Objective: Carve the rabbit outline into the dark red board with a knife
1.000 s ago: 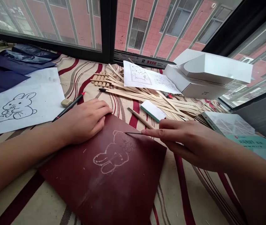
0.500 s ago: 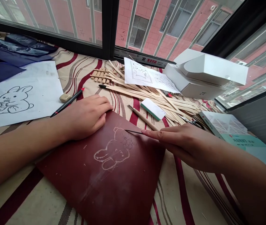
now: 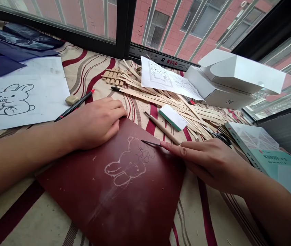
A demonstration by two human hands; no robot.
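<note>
The maroon sheet (image 3: pixel 124 212) lies flat on a striped cloth (image 3: pixel 55 220), a corner toward the window, directly beneath both hands. On it is a rabbit outline (image 3: pixel 125 167), ears pointing toward the worker. The ears and head are edged in pale lines, while a patch by the far end shows only thin dark ones.

The left hand (image 3: pixel 101 121) rests on the upper left edge, fingers close together and slightly bent, apparently steadying the sheet; whether they also pinch it I cannot tell. The right hand's (image 3: pixel 204 162) grip pinches a slim dark tool (image 3: pixel 151 143), index finger stretched along it, its tip at the outline's far end, where the pale line meets the dark marks.

The step in hand looks like scoring the rabbit's contour, with the head done and the dark-lined part not yet gone over. The next move calls for light, even pressure along those dark lines, the left hand bearing down clear of the tip. The paper drawing (image 3: pixel 9 100) at left, showing a similar rabbit, would serve for comparison.
</note>
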